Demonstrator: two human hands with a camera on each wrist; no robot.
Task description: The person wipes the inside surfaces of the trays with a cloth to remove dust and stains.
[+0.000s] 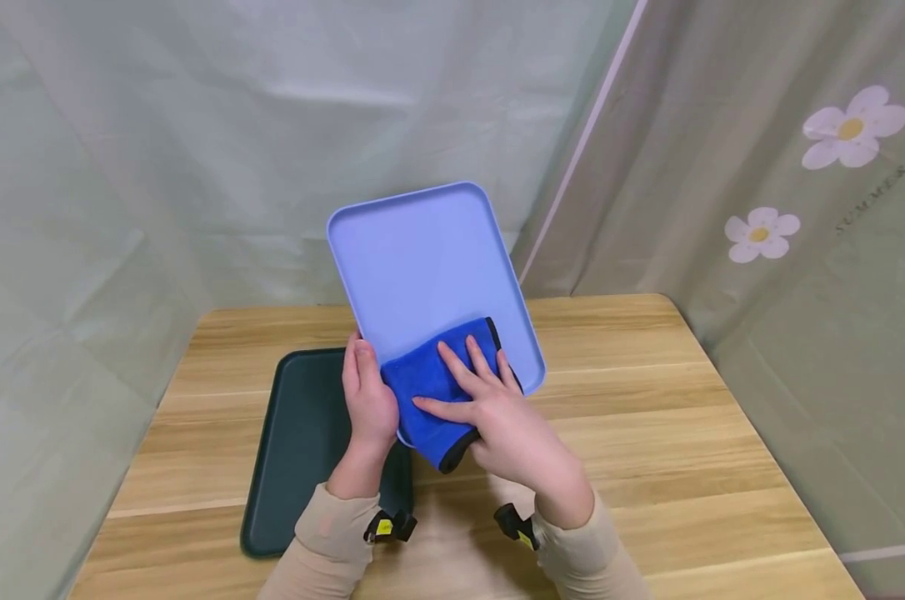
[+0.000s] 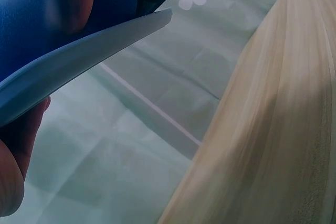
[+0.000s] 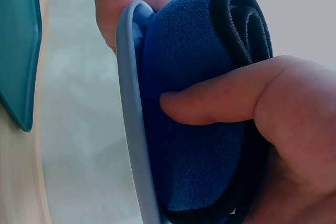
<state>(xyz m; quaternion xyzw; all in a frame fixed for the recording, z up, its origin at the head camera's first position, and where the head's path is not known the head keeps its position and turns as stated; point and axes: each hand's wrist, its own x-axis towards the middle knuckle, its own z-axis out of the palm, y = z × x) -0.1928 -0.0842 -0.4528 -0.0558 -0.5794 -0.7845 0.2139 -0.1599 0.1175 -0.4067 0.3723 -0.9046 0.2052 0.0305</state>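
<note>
A light blue rectangular tray (image 1: 430, 267) is held up and tilted above the table. My left hand (image 1: 368, 396) grips its lower left edge, with the thumb on the near side. Over the tray's lower part lies a folded blue cloth (image 1: 430, 375) with black edging. My right hand (image 1: 508, 425) presses the cloth against the tray with spread, straight fingers. In the right wrist view the thumb lies along the cloth (image 3: 194, 156), beside the tray's rim (image 3: 131, 119). The left wrist view shows the tray's edge (image 2: 84, 56) from the side.
A dark green tray (image 1: 298, 450) lies flat on the wooden table (image 1: 647, 433), left of and partly beneath my left forearm. Pale curtains (image 1: 272, 167) hang behind the table and at both sides, with white flowers (image 1: 762, 235) on the right one.
</note>
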